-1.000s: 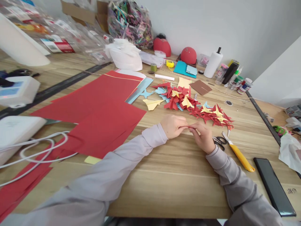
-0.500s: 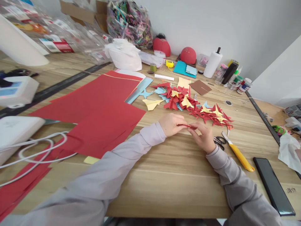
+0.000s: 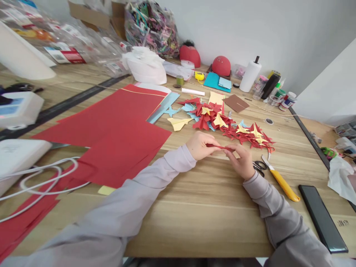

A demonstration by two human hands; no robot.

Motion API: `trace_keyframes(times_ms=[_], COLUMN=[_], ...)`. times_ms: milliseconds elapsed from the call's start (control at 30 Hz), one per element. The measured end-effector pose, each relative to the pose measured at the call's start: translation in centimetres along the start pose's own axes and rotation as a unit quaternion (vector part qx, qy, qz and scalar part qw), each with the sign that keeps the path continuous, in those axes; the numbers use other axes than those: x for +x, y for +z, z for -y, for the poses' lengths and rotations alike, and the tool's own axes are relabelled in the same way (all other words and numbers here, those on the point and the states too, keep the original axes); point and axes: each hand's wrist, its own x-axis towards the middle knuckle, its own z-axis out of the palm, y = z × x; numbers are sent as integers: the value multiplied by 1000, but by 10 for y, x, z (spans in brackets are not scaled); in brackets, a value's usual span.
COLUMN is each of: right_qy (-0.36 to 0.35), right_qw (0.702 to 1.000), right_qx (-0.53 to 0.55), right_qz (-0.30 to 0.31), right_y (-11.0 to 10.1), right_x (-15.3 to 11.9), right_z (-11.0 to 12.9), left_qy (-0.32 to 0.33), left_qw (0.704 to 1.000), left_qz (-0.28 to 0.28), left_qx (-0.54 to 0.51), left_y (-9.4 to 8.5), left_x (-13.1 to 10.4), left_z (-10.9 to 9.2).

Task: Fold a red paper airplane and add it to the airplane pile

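Between my two hands is a small, narrow piece of folded red paper (image 3: pixel 219 147), seen nearly edge-on. My left hand (image 3: pixel 200 145) pinches its left end, and the fingers of my right hand (image 3: pixel 241 158) close on its right end. Just beyond my hands lies a heap of folded red paper pieces (image 3: pixel 204 122) with several yellow and light blue ones among them. A yellow folded paper plane (image 3: pixel 179 124) rests left of the heap. Large red paper sheets (image 3: pixel 111 118) are spread to the left of my hands.
Right of my right hand lie black-handled scissors (image 3: pixel 260 167), a yellow utility knife (image 3: pixel 283 183) and a black phone (image 3: pixel 322 218). White cables (image 3: pixel 59 178) cross red strips at left. Along the back stand a white roll (image 3: pixel 250 76), red pincushions (image 3: pixel 221 65) and bottles (image 3: pixel 287 101).
Both hands keep hold of the folded red paper, which shows slightly more of its length between the fingers. The whole view has shifted a little.
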Motion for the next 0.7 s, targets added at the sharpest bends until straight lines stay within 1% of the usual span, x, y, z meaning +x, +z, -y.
trace_keyframes(times_ms=[67, 233, 367, 567, 700], right_qy=[9, 18, 28, 97, 128], right_qw=[1000, 999, 998, 984, 978], right_qx=[8, 26, 53, 135, 153], right_qz=[0, 9, 34, 70, 62], right_y=[0, -1, -2, -3, -3], right_x=[0, 2, 3, 2, 1], right_z=[-3, -3, -3, -8, -13], left_qy=[-2, 12, 26, 14, -1], left_qw=[1000, 1000, 999, 998, 999], left_qz=[-4, 8, 22, 49, 48], left_qx=[-1, 23, 34, 36, 20], left_y=[-2, -5, -6, -9, -10], left_x=[1, 1, 2, 2, 2], left_z=[1, 0, 0, 1, 2])
